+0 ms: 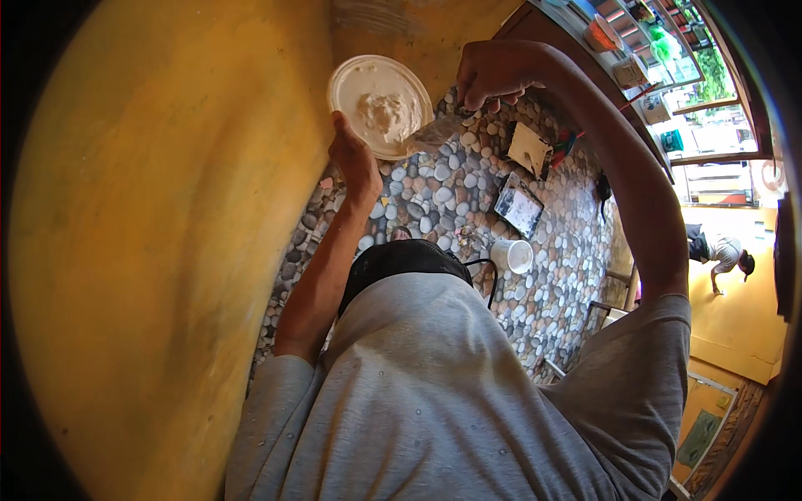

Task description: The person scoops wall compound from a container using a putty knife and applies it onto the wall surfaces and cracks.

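Observation:
My left hand (355, 159) is closed on a round white lid (351, 92), held beside the yellow wall (150, 209). A lumpy mound of off-white paste (383, 115) lies on the lid. My right hand (497, 75) grips the handle of a putty knife (436, 134), its fingers curled round it. The knife's metal blade slants down to the lid's right edge, at the paste.
The pebble-patterned floor (418, 192) holds a cream board (528, 149), a dark-rimmed tray (518, 204) and a white bucket (512, 256). Containers (601, 35) stand on a ledge by the window at upper right. Another person (725, 255) bends by a yellow surface at far right.

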A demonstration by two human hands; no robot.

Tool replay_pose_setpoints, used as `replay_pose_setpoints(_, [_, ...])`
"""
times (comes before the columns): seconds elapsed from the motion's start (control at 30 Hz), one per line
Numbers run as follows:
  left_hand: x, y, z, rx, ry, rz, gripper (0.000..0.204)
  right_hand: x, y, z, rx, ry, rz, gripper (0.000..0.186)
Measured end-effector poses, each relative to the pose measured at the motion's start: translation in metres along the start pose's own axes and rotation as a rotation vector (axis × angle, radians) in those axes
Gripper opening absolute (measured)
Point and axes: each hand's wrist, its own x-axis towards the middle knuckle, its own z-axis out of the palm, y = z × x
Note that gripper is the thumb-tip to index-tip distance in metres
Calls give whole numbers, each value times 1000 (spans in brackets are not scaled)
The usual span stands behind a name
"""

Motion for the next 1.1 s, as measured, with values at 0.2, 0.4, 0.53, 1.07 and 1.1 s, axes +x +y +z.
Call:
replay_pose_setpoints(0.2, [-8,-14,15,6,-182,-68,50,-9,37,-19,106,-116,119,25])
replay_pose_setpoints(0.4, [-24,2,13,-197,-256,-263,58,-52,125,22,411,75,-141,28])
replay_pose_setpoints(0.53, [-22,5,14,-205,-201,-262,59,-80,138,65,688,126,-112,30])
replay_pose_setpoints(1.07, [-13,1,18,-241,-318,-289,54,-95,154,57,628,202,-10,30])
replay_pose_setpoints(1.1, [-15,3,20,-238,-313,-278,54,-98,154,56,623,198,-13,30])
